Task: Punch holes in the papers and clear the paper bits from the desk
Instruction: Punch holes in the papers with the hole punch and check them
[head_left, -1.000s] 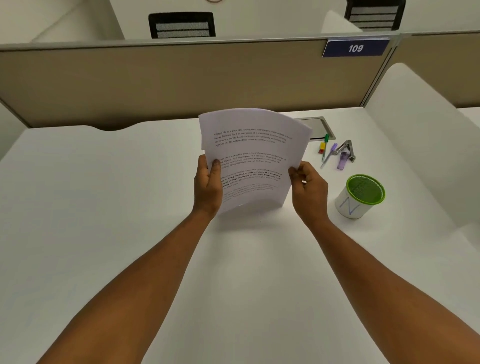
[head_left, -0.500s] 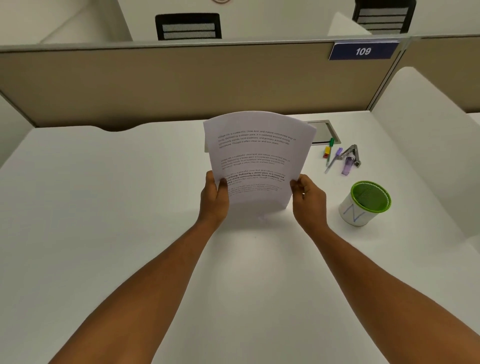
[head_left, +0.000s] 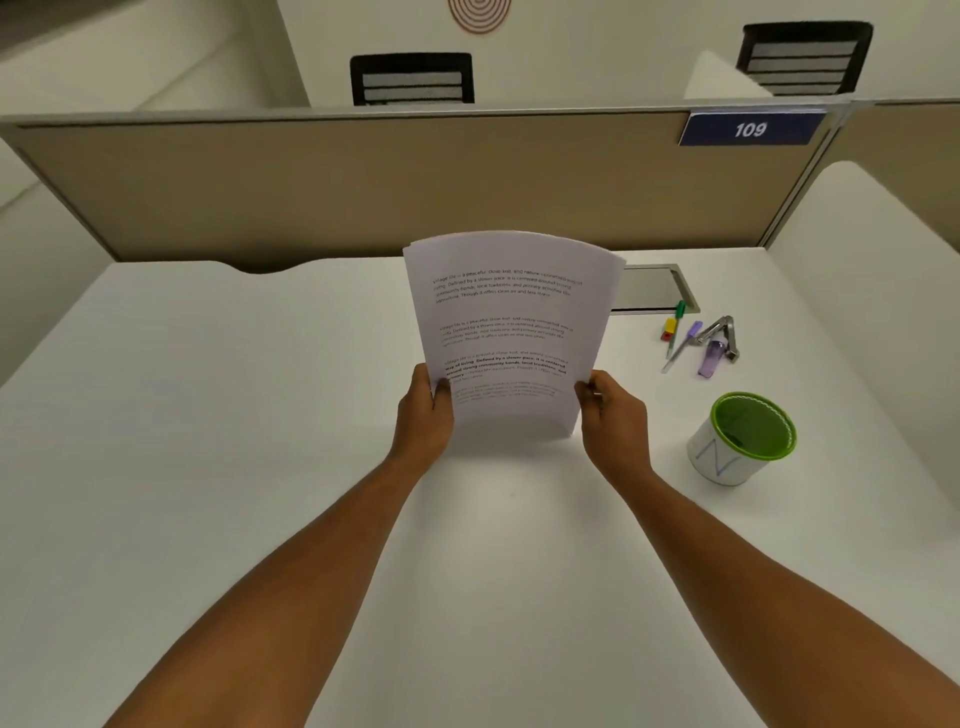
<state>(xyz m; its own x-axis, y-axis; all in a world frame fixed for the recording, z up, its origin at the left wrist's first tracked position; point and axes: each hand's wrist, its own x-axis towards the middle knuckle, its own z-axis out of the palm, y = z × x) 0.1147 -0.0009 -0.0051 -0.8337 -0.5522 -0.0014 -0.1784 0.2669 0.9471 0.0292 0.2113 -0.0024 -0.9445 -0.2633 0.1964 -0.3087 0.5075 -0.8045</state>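
Two hands pinch printed papers (head_left: 511, 332) upright on desk (head_left: 208, 467): left hand (head_left: 423, 415) & right hand (head_left: 615, 423) at lower edges. Hole punch (head_left: 719, 338) lies far-right of stack, nearer right hand.

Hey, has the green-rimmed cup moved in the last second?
No. The green-rimmed cup keeps its place on the near side of the hole punch and pens; only the camera view shifted.

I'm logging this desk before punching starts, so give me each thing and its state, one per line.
papers: upright, bottom edge on desk, curved, gripped on both sides
left hand: shut on papers
right hand: shut on papers
hole punch: lying untouched
green-rimmed cup: upright
pens: lying flat
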